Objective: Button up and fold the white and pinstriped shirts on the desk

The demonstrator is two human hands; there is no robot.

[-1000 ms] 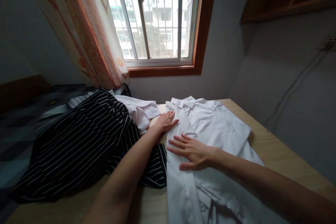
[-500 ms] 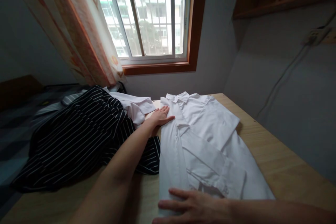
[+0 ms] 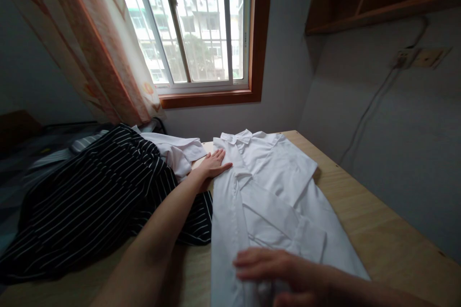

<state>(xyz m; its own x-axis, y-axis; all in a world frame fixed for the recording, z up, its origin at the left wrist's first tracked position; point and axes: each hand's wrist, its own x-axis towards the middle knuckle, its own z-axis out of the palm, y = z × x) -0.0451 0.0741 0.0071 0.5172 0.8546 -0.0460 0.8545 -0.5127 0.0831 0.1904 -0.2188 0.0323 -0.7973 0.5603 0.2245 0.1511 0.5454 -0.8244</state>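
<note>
Left hand (image 3: 213,164) lies flat on white shirt's (image 3: 266,170) left edge, right hand (image 3: 270,267) unclenched lower down; dragging could rumple the sleeve (image 3: 279,208).

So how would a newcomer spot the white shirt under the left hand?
Below the window is a wooden table. On it, right of the black striped garment, the white shirt lies with its collar toward the window, left hand on its left edge. Unlike the rumpled pale garment, it is laid out flat, a sleeve folded across it.
</note>
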